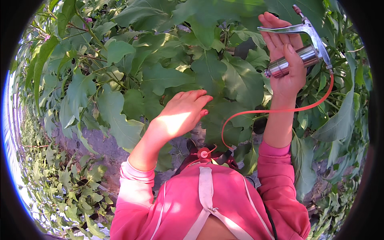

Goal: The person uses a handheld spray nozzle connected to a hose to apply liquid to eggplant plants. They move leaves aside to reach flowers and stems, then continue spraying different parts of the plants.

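In my raised right hand [288,60] lies a metal hand sprayer [309,55] with a chromed cylinder and a long trigger lever. My thumb wraps over the cylinder while the other fingers stretch out behind the lever. A thin red tube [267,111] leaves the sprayer's lower end, crosses in front of my right forearm and curves down to my waist. My left hand [183,112] is stretched out, back upward, over broad green leaves [168,76] of what look like eggplant plants. Nothing shows in it; its palm is hidden, so I cannot tell whether it touches the leaves.
At my waist sits a red round cap or reel [204,153], partly hidden by my pink top. Dense foliage surrounds both arms, with purple flowers [47,37] at upper left. Grey ground sheeting [112,142] shows between the rows. Lower plants [75,198] grow at lower left.
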